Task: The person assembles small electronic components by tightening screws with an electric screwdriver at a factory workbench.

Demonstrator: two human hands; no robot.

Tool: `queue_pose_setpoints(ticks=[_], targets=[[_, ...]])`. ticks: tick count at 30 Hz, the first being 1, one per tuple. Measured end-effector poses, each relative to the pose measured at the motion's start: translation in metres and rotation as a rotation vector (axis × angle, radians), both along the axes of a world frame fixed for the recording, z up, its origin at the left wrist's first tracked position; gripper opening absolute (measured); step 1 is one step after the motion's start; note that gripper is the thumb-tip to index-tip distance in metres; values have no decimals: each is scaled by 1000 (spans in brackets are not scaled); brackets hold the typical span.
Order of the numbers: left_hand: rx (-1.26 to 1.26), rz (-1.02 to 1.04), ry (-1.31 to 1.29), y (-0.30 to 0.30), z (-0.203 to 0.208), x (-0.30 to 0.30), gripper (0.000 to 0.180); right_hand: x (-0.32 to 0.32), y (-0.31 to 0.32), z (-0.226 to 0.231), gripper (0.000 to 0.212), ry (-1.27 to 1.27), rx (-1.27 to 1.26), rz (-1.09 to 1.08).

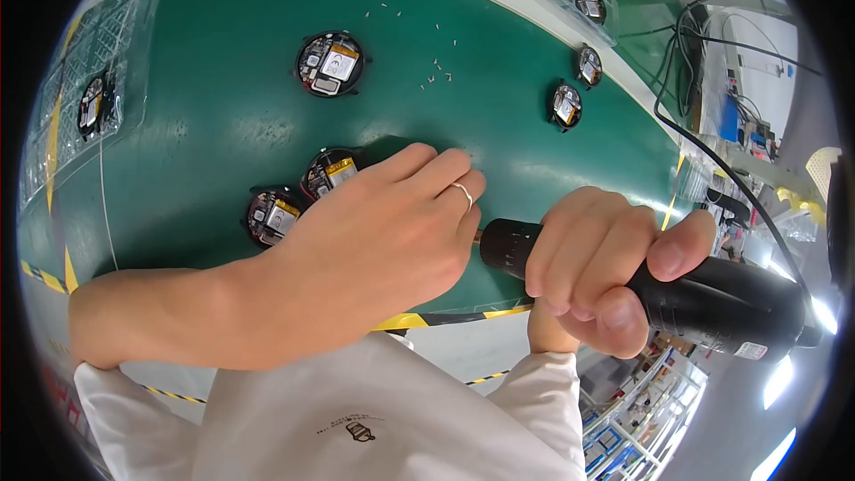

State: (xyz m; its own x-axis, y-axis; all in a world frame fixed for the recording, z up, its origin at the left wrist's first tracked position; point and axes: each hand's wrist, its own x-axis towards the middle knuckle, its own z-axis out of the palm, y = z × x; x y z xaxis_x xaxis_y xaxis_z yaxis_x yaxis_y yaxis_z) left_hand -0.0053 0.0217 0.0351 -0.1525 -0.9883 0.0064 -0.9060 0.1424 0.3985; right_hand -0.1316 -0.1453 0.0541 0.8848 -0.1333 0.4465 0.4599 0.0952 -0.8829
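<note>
My right hand (606, 258) is wrapped round a black electric screwdriver (726, 303), tilted with its narrow end toward my left hand. My left hand (392, 223) is closed, knuckles up, fingers curled down by the screwdriver's tip. Whatever it holds is hidden behind the fingers, as is the end of the bit. Beside the left hand, partly covered by it, lie two open round watch bodies, one farther (329, 169) and one nearer (272, 214). A third watch body (329, 63) sits farther back, its battery and circuit parts showing. Several tiny screws (436, 78) are scattered on the green mat (223, 44).
Two more watch bodies (565, 105) lie at the right of the mat. Clear plastic trays (125, 62) with watch bodies stand at the far left and far right. The screwdriver's black cable (730, 178) runs up the right side. Yellow-black tape (401, 322) marks the near edge.
</note>
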Motion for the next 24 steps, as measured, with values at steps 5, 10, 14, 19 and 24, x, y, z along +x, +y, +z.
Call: queue_pose_setpoints(ticks=[5,10,14,19,24], targets=[[39,-11,-2,0,1,2,37,5,2,1,38,-10,-20,11],[58,-34,5,-3,1,4,37,0,3,7,38,14,-114,4],[39,-19,23,-3,-2,4,37,0,1,6,38,14,-149,9],[44,-20,68,-4,-3,3,33,1,5,3,38,-13,-104,-39],[-59,73,128,0,-10,5,34,2,1,3,38,-4,-98,14]])
